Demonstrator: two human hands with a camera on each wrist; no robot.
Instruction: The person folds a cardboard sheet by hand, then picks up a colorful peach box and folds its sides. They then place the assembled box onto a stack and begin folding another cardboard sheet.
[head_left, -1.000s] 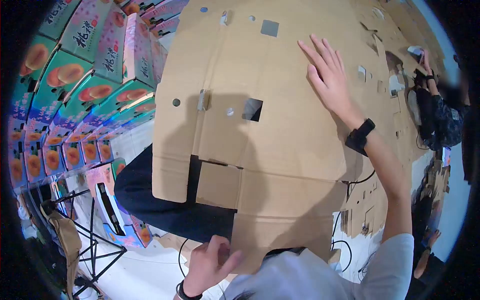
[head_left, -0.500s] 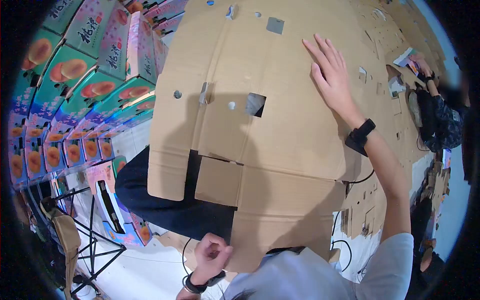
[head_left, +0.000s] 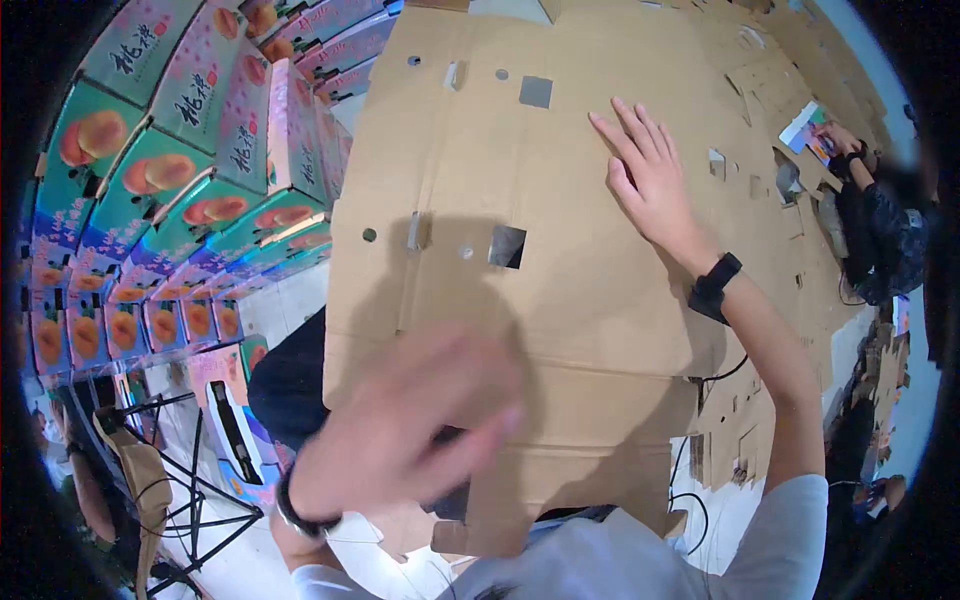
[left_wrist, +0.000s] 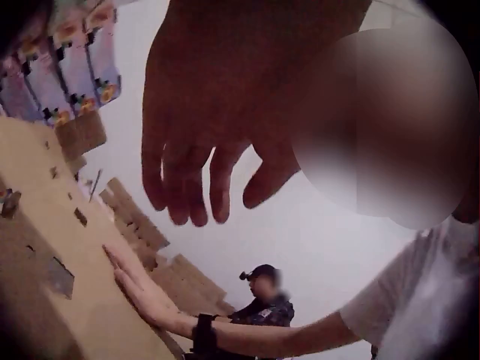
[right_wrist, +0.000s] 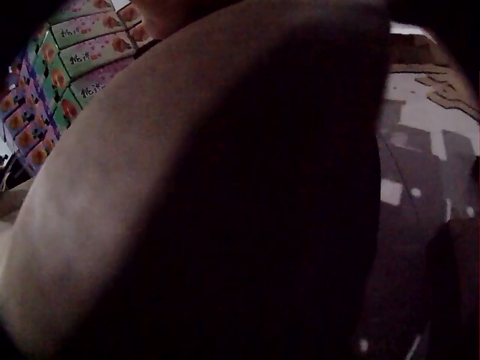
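Observation:
A large flat cardboard sheet (head_left: 590, 300) with cut holes and fold lines spreads across the middle of the head view, over the person's legs. The right hand (head_left: 650, 190) rests on its upper right part, palm down, fingers straight. Over the sheet's near left part is the left hand (head_left: 410, 420), blurred and holding nothing visible. The left wrist view gives the left hand (left_wrist: 217, 97) with loose, slightly spread fingers, off the cardboard (left_wrist: 37, 202); the right hand (left_wrist: 142, 292) lies on that cardboard. A dark, close surface fills most of the right wrist view.
Printed peach boxes (head_left: 160, 175) are stacked at the left. A black folding frame (head_left: 190, 490) stands at lower left, beside a carton with a handle slot (head_left: 235, 430). More cut cardboard (head_left: 745, 400) lies at right. Another person (head_left: 880, 240) at far right handles a colourful piece (head_left: 808, 130).
The left hand has risen from beside the sheet's near edge to over its near left part. The sheet sits slightly lower in view, with the right hand still on it.

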